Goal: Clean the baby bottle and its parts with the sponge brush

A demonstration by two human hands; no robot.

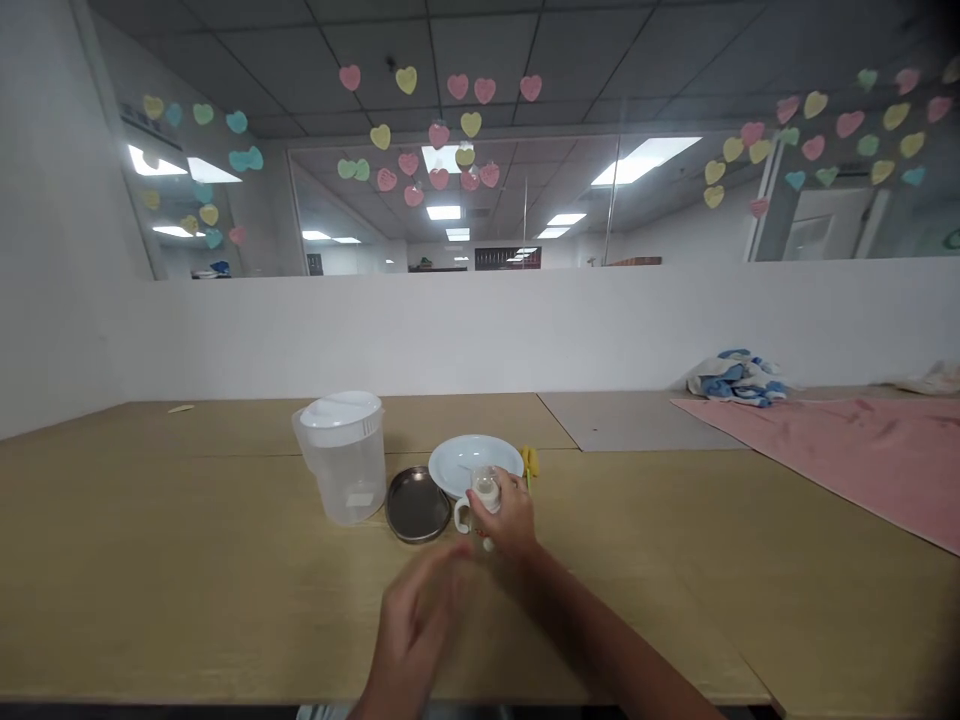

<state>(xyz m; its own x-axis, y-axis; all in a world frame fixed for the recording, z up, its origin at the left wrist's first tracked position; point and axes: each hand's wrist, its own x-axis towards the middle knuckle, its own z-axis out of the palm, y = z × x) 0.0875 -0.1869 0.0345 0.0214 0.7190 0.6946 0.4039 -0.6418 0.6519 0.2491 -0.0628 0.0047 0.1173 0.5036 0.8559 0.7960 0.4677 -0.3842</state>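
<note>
My right hand is closed around a small clear jar with a white band or lid on its lower part. Just below and left of the jar, the white handle of a mug shows; most of the mug is hidden behind my hand. My left hand hovers nearer to me, smeared by motion, its fingers pointing toward the mug. Behind the jar lies a wide white bowl. A round dark metal dish sits to the left of the mug.
A translucent plastic pitcher with a white lid stands left of the dish. Something yellow with a green stem is beside the bowl. At the right are a pink cloth and a crumpled blue-and-white cloth near the wall.
</note>
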